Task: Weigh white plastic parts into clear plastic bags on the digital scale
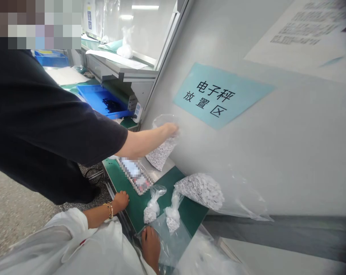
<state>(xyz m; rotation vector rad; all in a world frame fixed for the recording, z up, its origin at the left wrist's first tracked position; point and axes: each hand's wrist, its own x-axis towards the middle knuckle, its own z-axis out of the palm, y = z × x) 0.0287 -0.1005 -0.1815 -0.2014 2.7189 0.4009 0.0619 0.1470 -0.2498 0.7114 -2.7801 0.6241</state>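
My left hand (121, 201), with bracelets at its wrist, rests at the table's near edge with its fingers loosely curled in and nothing seen in them. Lower down, my right hand (151, 243) lies at the edge with its fingers bent, beside a flat clear plastic bag (169, 244). Past it are two small knotted bags of white pieces, one on the left (151, 213) and one on the right (173, 218). A co-worker's hand (171, 130) reaches to an open bag of white pieces (160, 152) on an electronic scale (154, 173).
A larger clear bag (203, 190) of white pieces lies on its side on the green table (190, 208), against the grey wall panel (275, 152). The co-worker's dark sleeve (104, 130) crosses from the left. Behind is a blue tray (97, 99) with black parts.
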